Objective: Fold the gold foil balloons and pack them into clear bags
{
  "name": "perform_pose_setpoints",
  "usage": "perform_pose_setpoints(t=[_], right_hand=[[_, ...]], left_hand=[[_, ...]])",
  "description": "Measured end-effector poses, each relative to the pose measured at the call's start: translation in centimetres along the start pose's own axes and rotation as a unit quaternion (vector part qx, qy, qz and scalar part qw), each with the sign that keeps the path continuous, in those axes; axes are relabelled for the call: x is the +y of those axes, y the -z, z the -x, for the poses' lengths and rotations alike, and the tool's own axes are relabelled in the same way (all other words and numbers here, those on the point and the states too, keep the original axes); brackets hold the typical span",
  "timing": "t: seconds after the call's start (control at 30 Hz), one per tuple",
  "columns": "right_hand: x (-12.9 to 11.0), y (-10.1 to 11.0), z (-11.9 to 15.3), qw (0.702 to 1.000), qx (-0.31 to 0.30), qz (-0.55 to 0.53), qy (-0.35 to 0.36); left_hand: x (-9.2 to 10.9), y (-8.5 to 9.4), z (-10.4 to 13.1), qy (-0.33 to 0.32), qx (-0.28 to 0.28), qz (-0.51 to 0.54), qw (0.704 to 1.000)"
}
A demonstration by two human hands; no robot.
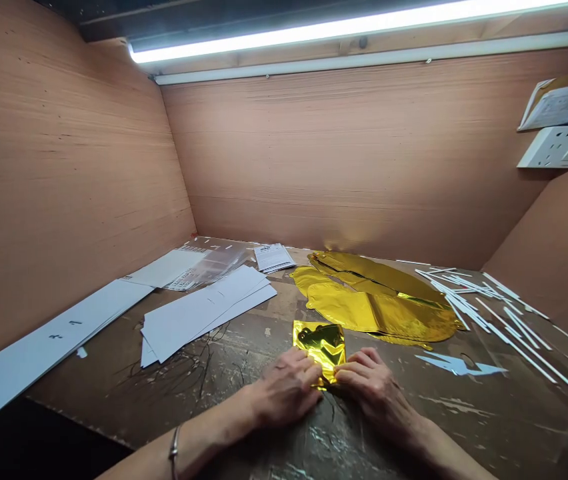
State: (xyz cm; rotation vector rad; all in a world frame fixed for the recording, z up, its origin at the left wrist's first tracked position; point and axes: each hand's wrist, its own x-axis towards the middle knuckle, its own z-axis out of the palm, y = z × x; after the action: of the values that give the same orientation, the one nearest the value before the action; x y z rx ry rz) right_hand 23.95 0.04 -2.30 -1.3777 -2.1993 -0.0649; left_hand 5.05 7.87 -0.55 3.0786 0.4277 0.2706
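Observation:
A small folded piece of shiny gold foil (320,337) lies on the brown worktop, its near edge between my two hands. My left hand (289,387) is closed on its lower left side, fingers bent over the foil. From the right, my right hand (371,383) grips the lower right corner with thumb and fingers together. Its near edge is partly hidden by my fingers. Just beyond my hands lies a pile of flat gold foil balloons (384,307), overlapping one another.
White paper sheets (204,313) and long white strips (64,343) lie on the left. Clear plastic bags (219,263) and printed slips (274,257) are at the back. Thin white sticks (494,307) and a pale cut-out scrap (461,363) lie right. A wall socket (559,147) is upper right.

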Motion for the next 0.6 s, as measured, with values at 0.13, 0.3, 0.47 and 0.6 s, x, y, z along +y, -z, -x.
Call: perform_pose_setpoints(t=[0.13, 0.3, 0.47, 0.6], right_hand=[[0.0, -0.1, -0.7, 0.977, -0.034, -0.050, -0.205], [-0.2, -0.5, -2.6, 0.924, -0.077, -0.052, -0.370], [-0.4, -0.7, -3.2, 0.918, -0.075, -0.023, -0.390], [-0.7, -0.8, -3.2, 0.915, -0.071, -0.006, -0.396]], left_hand=[[-1.4, -0.2, 1.2, 0.074, 0.027, 0.126, 0.989], [-1.3, -1.1, 0.9, 0.147, 0.084, 0.169, 0.971], [-1.0, -1.0, -0.3, 0.276, 0.131, 0.166, 0.938], [-1.2, -1.2, -1.6, 0.361, 0.076, 0.113, 0.922]])
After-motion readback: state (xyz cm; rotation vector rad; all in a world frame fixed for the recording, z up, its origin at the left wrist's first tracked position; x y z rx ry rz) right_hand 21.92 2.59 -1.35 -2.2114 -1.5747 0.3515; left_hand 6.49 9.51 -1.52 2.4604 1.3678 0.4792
